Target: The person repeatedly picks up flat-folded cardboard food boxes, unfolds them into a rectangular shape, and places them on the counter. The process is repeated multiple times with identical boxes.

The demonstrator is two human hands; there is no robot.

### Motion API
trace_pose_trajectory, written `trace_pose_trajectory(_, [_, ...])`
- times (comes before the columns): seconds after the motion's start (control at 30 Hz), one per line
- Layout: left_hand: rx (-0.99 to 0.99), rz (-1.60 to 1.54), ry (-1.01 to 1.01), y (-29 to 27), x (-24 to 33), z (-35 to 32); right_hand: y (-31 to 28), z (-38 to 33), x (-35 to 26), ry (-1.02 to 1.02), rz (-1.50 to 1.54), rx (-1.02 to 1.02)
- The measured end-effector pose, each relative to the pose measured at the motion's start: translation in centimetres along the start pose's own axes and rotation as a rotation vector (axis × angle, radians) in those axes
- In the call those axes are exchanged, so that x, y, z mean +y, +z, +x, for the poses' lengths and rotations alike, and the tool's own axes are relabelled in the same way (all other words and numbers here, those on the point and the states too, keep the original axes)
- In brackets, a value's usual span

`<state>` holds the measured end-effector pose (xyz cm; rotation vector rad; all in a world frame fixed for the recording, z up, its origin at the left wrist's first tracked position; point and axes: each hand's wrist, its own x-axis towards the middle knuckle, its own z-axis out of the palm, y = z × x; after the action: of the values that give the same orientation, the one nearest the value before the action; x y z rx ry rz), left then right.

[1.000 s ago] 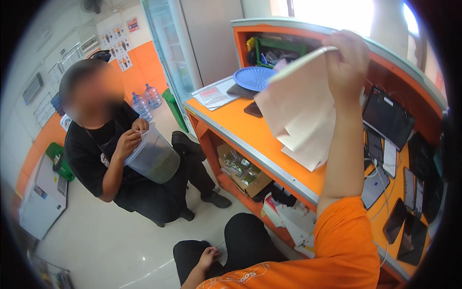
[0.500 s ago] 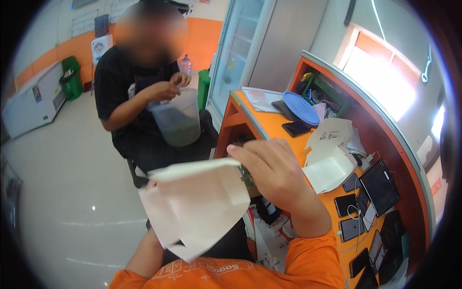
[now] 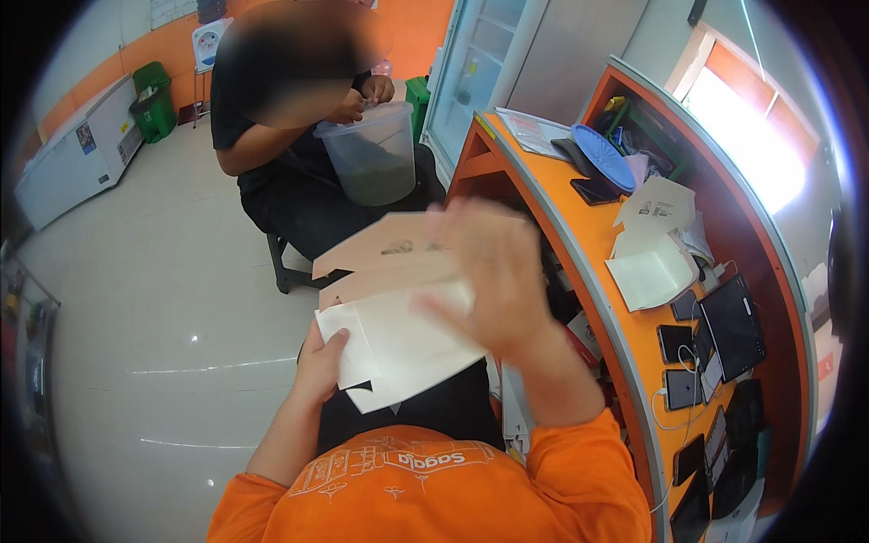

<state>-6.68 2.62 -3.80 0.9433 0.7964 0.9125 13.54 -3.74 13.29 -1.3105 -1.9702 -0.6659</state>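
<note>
A cream cardboard food box (image 3: 407,357), partly unfolded, lies tilted above my lap. Its pale inner side faces up, and a printed panel with cut slots rises at the far side. My left hand (image 3: 319,364) grips its left end, thumb on top of the side flap. Over the right part of the box is my right hand (image 3: 507,285), blurred by motion. Its thumb stands apart from the fingers, and nothing shows in its grasp. Whether it touches the cardboard I cannot tell.
A seated person holds a clear bucket (image 3: 371,163) with green contents on their lap. An orange counter (image 3: 543,195) curves along my right. On it are another opened box (image 3: 652,271), a blue lid (image 3: 602,156), a tablet (image 3: 731,326) and several phones with cables.
The box has opened flatter and turned, with its printed panel now showing. My right hand has moved from its upper right corner to over its right part. My view has shifted.
</note>
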Motion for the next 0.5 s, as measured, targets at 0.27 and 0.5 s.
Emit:
trace_pose_trajectory(0.27, [0.061,-0.322,-0.243,3.1,-5.9,-1.7,6.2,-13.7,-5.6,0.088,0.158,-0.538])
trace_pose_trajectory(0.5, [0.045,0.155,-0.159,1.6,-6.7,-2.5,7.3,-16.9,-2.1,0.359,0.552,-0.311])
